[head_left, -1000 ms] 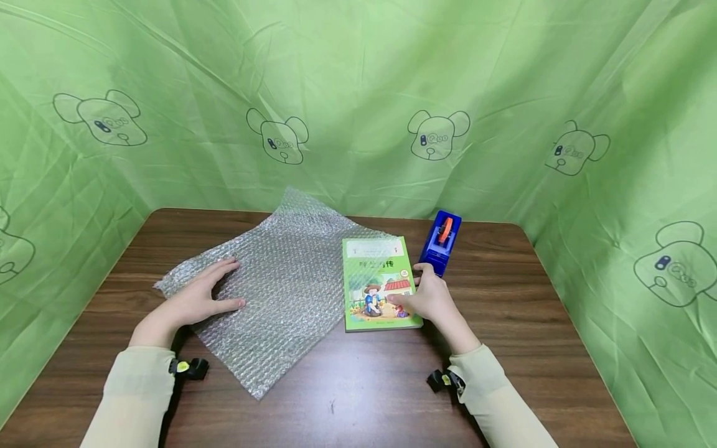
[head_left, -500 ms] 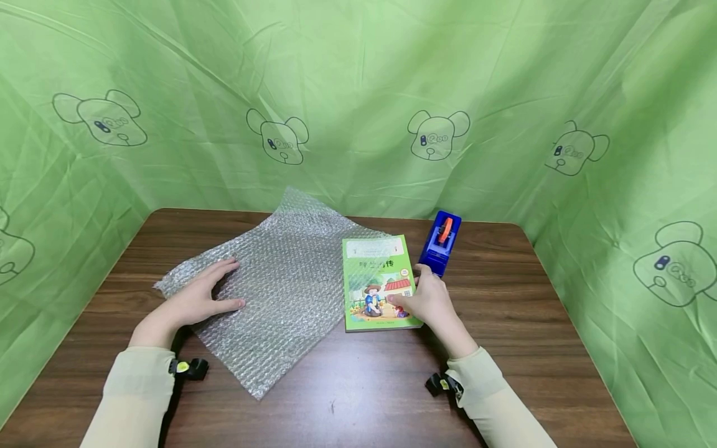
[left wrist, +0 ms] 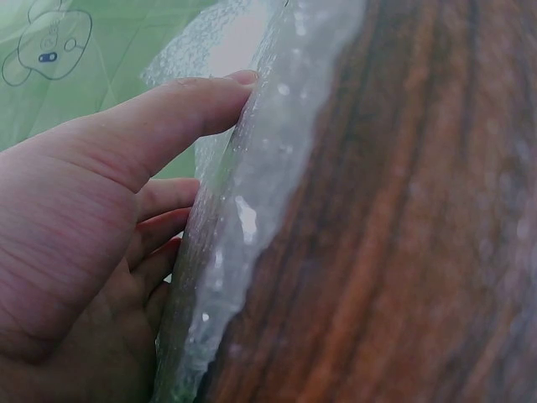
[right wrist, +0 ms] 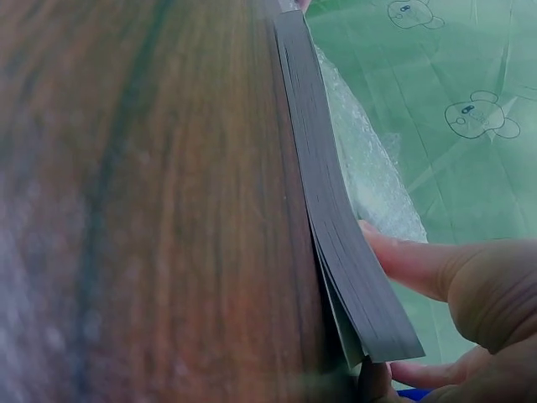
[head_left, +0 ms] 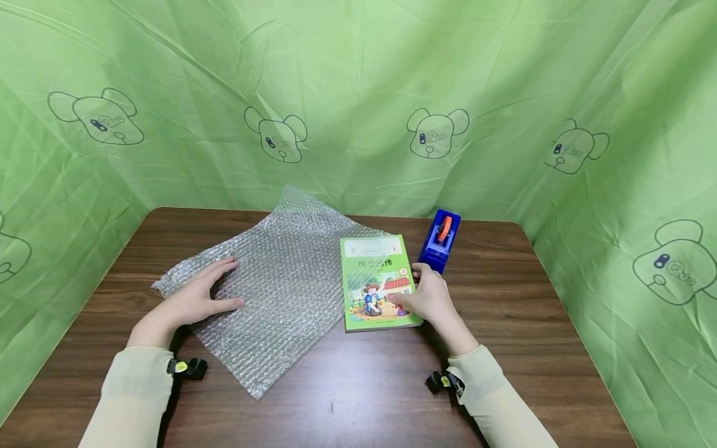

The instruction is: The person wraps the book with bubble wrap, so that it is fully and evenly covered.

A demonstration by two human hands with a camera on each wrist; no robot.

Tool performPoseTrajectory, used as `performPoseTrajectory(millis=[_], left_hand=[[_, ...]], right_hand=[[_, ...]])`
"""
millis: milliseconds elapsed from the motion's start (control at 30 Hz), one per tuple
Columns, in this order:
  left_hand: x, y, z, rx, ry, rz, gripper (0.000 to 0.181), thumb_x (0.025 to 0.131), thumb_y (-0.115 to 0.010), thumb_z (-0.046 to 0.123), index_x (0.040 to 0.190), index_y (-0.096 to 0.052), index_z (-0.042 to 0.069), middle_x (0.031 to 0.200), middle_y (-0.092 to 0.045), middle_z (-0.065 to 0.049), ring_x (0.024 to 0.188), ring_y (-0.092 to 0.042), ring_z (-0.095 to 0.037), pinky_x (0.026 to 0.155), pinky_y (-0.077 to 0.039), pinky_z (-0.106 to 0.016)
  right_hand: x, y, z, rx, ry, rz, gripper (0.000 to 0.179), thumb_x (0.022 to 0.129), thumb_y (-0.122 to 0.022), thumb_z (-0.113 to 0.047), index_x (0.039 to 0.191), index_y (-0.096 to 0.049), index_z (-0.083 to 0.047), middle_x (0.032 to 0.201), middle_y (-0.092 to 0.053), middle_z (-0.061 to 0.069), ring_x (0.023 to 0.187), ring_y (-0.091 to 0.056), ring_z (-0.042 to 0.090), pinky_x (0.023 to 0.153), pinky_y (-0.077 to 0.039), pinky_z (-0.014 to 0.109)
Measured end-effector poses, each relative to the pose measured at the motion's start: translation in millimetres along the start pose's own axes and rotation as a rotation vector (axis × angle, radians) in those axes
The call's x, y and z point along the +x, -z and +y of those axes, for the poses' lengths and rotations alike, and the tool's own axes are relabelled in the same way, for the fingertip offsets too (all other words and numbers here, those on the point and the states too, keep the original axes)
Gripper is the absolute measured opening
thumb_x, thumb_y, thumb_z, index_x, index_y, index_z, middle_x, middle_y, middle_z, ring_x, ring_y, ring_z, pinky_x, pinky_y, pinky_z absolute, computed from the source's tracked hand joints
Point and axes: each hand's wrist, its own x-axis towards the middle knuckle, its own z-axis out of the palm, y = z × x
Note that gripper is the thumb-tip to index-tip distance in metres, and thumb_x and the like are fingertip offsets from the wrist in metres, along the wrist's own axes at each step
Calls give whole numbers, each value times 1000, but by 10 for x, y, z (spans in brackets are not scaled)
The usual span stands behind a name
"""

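Green illustrated paperback: we have it cover up, right of the middle of the wooden tabletop; the right wrist view shows its gripped end raised, the back cover parting slightly from the pages.
Bubble wrap: one corner points towards us and the far one stands in front of the green curtain. Its right side overlaps the paperback in the head view; which lies on top, we cannot tell for sure. We would smooth any crease before letting the paperback's weight settle there.
Left hand: our fingers are spread on the left part of the bubble wrap, grasping nothing. Light, flat pressure should stop it sliding; digging in would probably drag it askew.
Right hand: our thumb is on the front cover and our fingertips are under the right edge, so we grip the paperback. We do best to catch the loose back cover together with the pages, lest it fold under.
Tape dispenser: blue with an orange wheel, just beyond our right fingers and unheld. We should mind our knuckles, which could nudge it.
Green curtain: printed with animal-head outlines, behind everything; we can leave it be.
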Motion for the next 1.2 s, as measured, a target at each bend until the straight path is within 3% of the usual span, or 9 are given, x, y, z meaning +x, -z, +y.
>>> performPoseTrajectory(millis=[167, 433, 700, 1033, 1200], left_hand=[[4, -1, 4, 4, 1, 0, 97, 95, -87, 44, 167, -39, 0, 175, -26, -29, 159, -22, -58, 121, -24, -80], [0, 4, 6, 4, -1, 2, 97, 95, -87, 44, 166, -39, -1, 175, -27, -30, 159, -23, -58, 120, -25, -80], [4, -5, 2, 5, -8, 3, 97, 95, -87, 44, 166, -39, -1, 174, -27, -30, 158, -24, -58, 120, -26, -80], [2, -6, 2, -1, 1, -4, 98, 95, -86, 45, 167, -38, 0, 175, -26, -29, 159, -22, -57, 120, -24, -81], [2, -12, -20, 3, -3, 1, 97, 95, -87, 44, 167, -39, 0, 175, -27, -29, 159, -22, -57, 120, -25, -81]], right_hand=[[14, 2, 8, 12, -4, -14, 101, 80, -101, -38, 157, -49, 1, 135, -68, 21, 124, -63, 39, 105, -55, 56], [27, -6, 21, 45, 12, -20, 99, 80, -100, -35, 158, -50, -2, 123, -69, 16, 107, -66, 32, 90, -58, 49], [29, 10, 66, 118, 29, -56, 100, 82, -97, -34, 161, -44, -5, 124, -65, 17, 106, -62, 32, 88, -55, 45], [94, 48, 156, 309, 32, -82, 63, 100, -80, -16, 155, -52, -1, 112, -65, 15, 95, -62, 25, 74, -55, 30], [111, 88, 153, 365, 21, -100, 59, 102, -78, -13, 154, -53, 0, 112, -63, 15, 92, -57, 23, 72, -51, 29]])
